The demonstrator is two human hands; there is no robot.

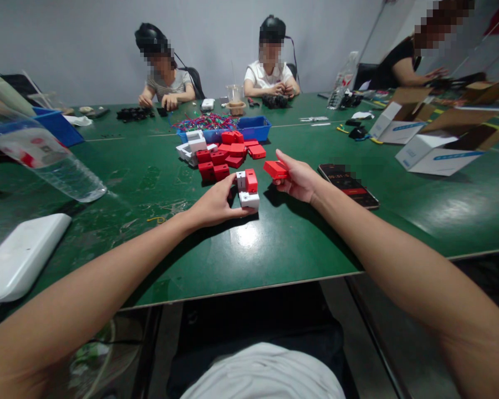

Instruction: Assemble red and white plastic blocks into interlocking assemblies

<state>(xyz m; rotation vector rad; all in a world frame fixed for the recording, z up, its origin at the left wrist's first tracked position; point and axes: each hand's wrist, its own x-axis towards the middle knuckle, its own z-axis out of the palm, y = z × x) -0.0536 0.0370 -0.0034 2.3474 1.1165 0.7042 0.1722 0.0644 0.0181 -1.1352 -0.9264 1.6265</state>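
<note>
My left hand is wrapped round a small stack of box-shaped plastic blocks near the middle of the table. Two white blocks and one red block make up that stack, pressed against each other. To its right, my right hand grips a separate red block between thumb and fingers, just above the table. A short gap lies between the two hands. Behind them is a loose pile of red blocks, with several white blocks at its left.
A blue bin with coloured wires stands behind the pile. Right of my right hand lies a phone; opened cartons are further right. A plastic bottle and a white device are at left. Co-workers sit opposite.
</note>
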